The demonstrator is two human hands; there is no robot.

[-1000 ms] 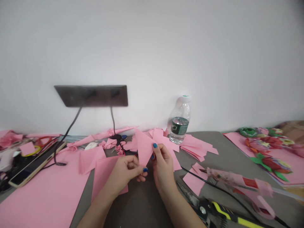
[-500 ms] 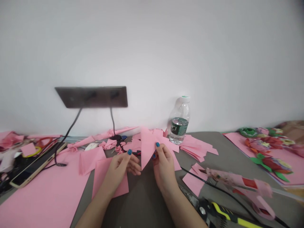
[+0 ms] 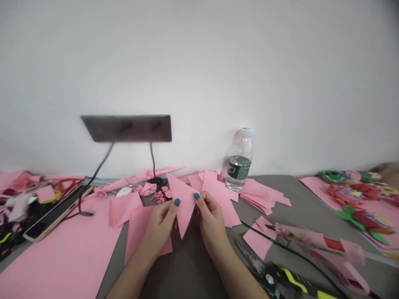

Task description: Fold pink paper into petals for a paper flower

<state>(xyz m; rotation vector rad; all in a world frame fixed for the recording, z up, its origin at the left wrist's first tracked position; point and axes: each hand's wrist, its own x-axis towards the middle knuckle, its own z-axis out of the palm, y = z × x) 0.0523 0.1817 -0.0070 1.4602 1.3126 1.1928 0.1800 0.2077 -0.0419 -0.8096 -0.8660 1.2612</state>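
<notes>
A folded triangle of pink paper [image 3: 183, 203] is held up between my two hands, one point facing down. My left hand [image 3: 161, 220] pinches its left edge, the thumb in front and the other fingers mostly hidden behind. At the right corner, the thumb and fingers of my right hand [image 3: 211, 218] are closed on the same paper. A square pink sheet [image 3: 137, 224] lies under my left forearm. Behind the triangle, more cut pink pieces [image 3: 218, 193] are spread on the grey table [image 3: 190, 274].
A water bottle [image 3: 239, 164] stands by the wall. At right lie a pink glue gun [image 3: 318, 241], its black cord, pliers with yellow-black handles [image 3: 274, 276] and paper flowers [image 3: 370, 216]. At left are a phone [image 3: 56, 214] and a large pink sheet [image 3: 68, 253]. A socket strip [image 3: 127, 128] is on the wall.
My left hand has closed on the triangle's left edge; before, its fingers were apart beside it. The paper has turned and shifted slightly left. The view has swung a little left.
</notes>
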